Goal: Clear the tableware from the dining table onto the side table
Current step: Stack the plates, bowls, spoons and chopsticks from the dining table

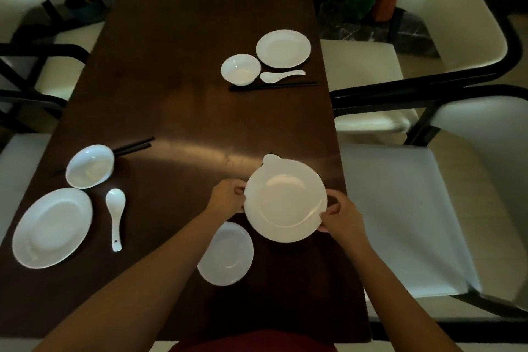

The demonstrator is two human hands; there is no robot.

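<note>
Near the dining table's (pixel 200 37) right edge, left hand (pixel 227 198) and right hand (pixel 341 216) grip the white plate (pixel 285 199) by opposite rims; two other settings remain, so clearing seems barely begun.

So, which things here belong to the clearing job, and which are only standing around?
To clear:
- plate held by the left hand and right hand
- three bowls
- two more plates
- spoons
- chopsticks

Not part of it:
- chairs
- potted plants
</note>
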